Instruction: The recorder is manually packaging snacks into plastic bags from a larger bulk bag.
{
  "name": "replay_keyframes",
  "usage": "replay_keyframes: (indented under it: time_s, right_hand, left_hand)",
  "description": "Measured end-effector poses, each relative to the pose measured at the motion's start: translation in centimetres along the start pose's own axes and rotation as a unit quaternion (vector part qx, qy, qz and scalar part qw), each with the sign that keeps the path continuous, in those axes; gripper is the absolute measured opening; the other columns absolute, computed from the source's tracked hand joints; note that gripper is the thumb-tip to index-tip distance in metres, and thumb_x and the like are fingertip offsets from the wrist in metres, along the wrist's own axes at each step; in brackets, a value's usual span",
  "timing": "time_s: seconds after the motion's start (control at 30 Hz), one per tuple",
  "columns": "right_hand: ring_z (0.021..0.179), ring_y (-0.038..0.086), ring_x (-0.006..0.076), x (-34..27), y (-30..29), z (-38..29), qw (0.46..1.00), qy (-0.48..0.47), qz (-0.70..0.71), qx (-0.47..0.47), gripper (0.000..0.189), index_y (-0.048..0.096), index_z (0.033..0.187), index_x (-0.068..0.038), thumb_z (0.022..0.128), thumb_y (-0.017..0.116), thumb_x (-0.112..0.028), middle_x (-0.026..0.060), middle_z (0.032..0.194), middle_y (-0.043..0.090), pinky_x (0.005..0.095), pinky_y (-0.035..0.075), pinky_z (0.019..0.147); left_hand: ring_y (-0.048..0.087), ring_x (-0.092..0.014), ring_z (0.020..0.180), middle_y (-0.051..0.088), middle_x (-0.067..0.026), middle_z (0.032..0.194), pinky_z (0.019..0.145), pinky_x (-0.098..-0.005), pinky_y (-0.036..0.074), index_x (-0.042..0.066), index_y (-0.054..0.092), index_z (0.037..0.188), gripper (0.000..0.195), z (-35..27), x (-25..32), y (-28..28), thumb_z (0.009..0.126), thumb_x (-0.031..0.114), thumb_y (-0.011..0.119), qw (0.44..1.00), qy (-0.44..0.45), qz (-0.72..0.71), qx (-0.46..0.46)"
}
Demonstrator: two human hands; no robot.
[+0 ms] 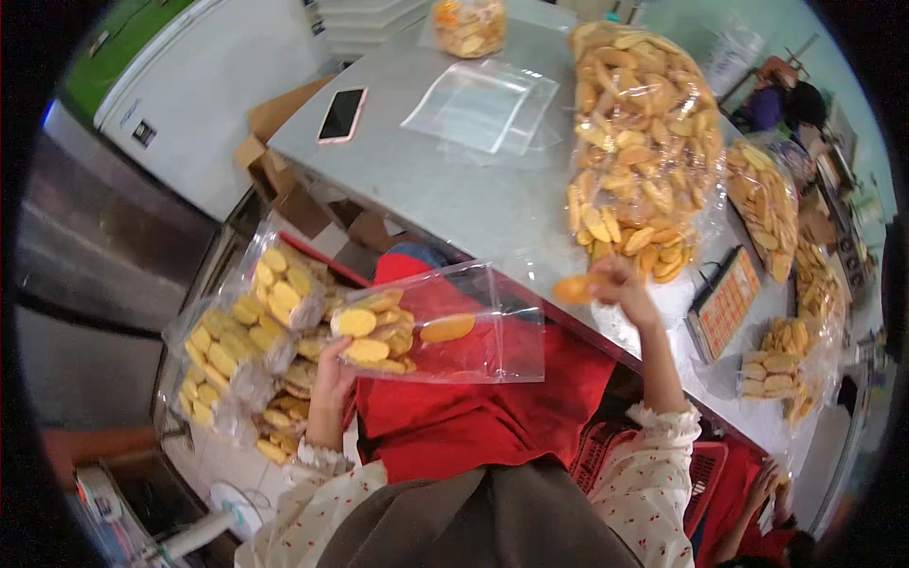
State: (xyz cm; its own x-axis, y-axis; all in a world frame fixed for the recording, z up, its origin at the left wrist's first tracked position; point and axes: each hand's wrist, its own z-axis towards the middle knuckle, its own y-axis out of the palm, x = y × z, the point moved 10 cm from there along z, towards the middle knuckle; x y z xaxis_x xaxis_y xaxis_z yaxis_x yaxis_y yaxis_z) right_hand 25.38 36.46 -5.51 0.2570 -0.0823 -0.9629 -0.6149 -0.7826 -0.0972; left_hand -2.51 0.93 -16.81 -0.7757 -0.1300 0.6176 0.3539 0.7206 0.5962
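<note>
My left hand grips the lower end of a clear plastic bag lying sideways over my lap. Several yellow oval slices, like bread rusks or chips, are heaped at that end, and a single slice lies nearer the bag's mouth, which faces right. Between the fingers of my right hand is one orange-yellow slice, held at the table's edge, apart from the bag. Just beyond that hand, a large clear sack of slices lies on the table with loose pieces at its near end.
Flat empty bags and a phone lie on the metal table. A filled bag stands behind. Filled bags crowd my left side. On the right are a calendar-like pad, more bagged slices and another person's hands.
</note>
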Motion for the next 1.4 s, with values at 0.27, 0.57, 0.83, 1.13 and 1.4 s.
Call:
replay_keyframes:
  time_s: [0.27, 0.57, 0.83, 1.13, 1.4]
  right_hand:
    - [0.086, 0.056, 0.0139, 1.2, 16.1, -1.2, 0.986, -0.087, 0.019, -0.143, 0.029, 0.051, 0.108, -0.001, 0.081, 0.055, -0.008, 0.0071, 0.096, 0.059, 0.0255, 0.045, 0.073]
    - [0.054, 0.056, 0.0229, -1.5, 10.9, -0.6, 0.928, -0.175, -0.328, 0.022, 0.017, 0.060, 0.080, -0.005, 0.074, 0.063, -0.021, 0.0104, 0.069, 0.060, 0.0321, 0.044, 0.052]
    - [0.078, 0.049, 0.0367, -6.8, -8.7, 4.9, 0.682, -0.292, -0.575, 0.345, 0.023, 0.047, 0.089, 0.002, 0.074, 0.056, -0.013, 0.0189, 0.083, 0.051, 0.0422, 0.038, 0.072]
    - [0.106, 0.041, 0.0371, -4.6, -10.6, 12.4, 0.692, -0.053, -0.560, 0.453, 0.065, 0.035, 0.119, 0.005, 0.066, 0.065, -0.017, 0.0292, 0.113, 0.041, 0.0394, 0.035, 0.088]
    - [0.104, 0.042, 0.0256, -6.8, -6.0, 5.4, 0.907, -0.268, -0.142, 0.292, 0.068, 0.028, 0.126, -0.004, 0.064, 0.053, 0.008, 0.0134, 0.118, 0.037, 0.0337, 0.036, 0.088]
  left_hand:
    - [0.047, -0.024, 0.107, 0.047, -0.0134, 0.117, 0.091, -0.0337, 0.038, 0.001, 0.033, 0.124, 0.057, -0.8, 1.6, 5.0, 0.073, 0.008, 0.056, 0.993, -0.047, 0.058, -0.096]
    - [0.052, -0.022, 0.100, 0.052, -0.0130, 0.111, 0.087, -0.0330, 0.041, -0.002, 0.039, 0.118, 0.050, -0.2, 0.3, 3.0, 0.073, 0.009, 0.056, 0.998, -0.038, 0.038, -0.028]
    - [0.053, -0.022, 0.097, 0.054, -0.0125, 0.107, 0.087, -0.0328, 0.041, -0.003, 0.041, 0.116, 0.046, 0.2, 0.2, 3.9, 0.074, 0.010, 0.056, 0.996, -0.062, 0.027, -0.051]
    - [0.054, -0.023, 0.098, 0.054, -0.0140, 0.109, 0.087, -0.0329, 0.042, -0.005, 0.042, 0.114, 0.042, 0.1, 0.0, 3.5, 0.076, 0.011, 0.053, 0.997, -0.015, 0.057, -0.054]
    - [0.054, -0.024, 0.097, 0.054, -0.0148, 0.108, 0.087, -0.0341, 0.042, -0.005, 0.044, 0.112, 0.039, 0.0, 0.1, 3.2, 0.077, 0.011, 0.051, 0.998, -0.024, 0.036, -0.043]
